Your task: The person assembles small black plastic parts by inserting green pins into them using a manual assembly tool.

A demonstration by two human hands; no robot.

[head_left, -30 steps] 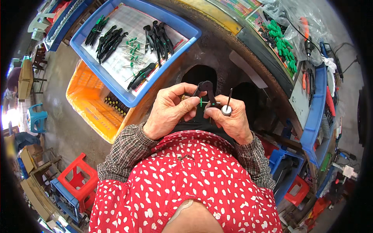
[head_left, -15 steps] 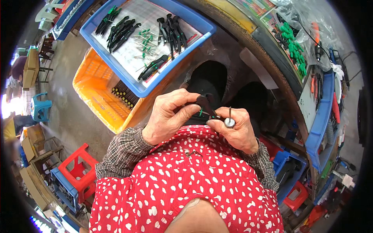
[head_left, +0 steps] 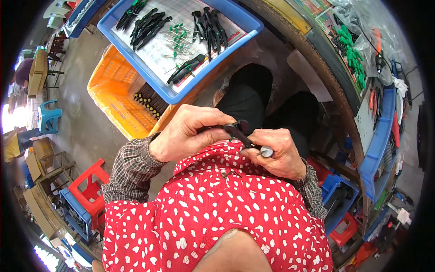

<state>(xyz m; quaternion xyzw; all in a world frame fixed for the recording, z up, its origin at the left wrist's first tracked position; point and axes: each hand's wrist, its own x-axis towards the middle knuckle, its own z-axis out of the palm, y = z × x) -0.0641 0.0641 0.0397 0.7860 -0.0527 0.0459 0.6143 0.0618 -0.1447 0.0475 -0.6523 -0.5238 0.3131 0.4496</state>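
Over my lap, my left hand [head_left: 181,133] is closed, thumb and forefinger pinching a slim black handle-shaped part [head_left: 239,134] with a thick end and a bit of green on it. My right hand [head_left: 282,153] is closed around a small tool with a round silver metal end [head_left: 266,151]. From that end a thin rod sticks out sideways. The tool meets the lower right end of the black part; the fingers hide exactly how they join.
Beyond my left hand, a blue tray [head_left: 180,95] holds bundles of black parts and several green-headed pins [head_left: 180,38]. It rests over an orange crate [head_left: 106,95] containing dark, yellow-tipped pieces. A workbench edge [head_left: 337,88] curves along the right, with green parts [head_left: 350,52] on it. A red stool [head_left: 90,190] stands left.
The tool in my right hand has turned: its thin rod pointed away from me and now points left. The black part has tilted slightly. Both hands keep their holds.
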